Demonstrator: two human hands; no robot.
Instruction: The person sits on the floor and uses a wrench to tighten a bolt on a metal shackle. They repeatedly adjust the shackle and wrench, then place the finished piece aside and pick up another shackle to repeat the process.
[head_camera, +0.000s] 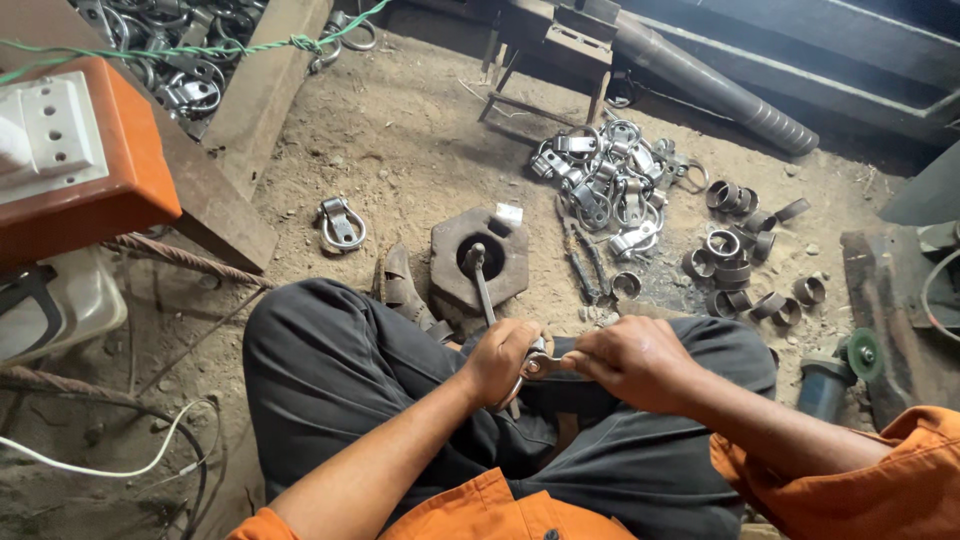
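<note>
Centrally, above the lap, the left hand (503, 357) and right hand (632, 362) both grip a small metal clamp (541, 365) between them; its axis runs left-right, with the hexagonal steel block (480, 257) just beyond.

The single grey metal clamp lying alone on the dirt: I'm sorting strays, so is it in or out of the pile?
Out: the grey metal clamp lies alone.

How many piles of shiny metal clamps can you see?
2. One pile of clamps lies on the dirt ahead of the hands; another pile sits in the top-left corner, partly cut off, so more may be hidden.
</note>
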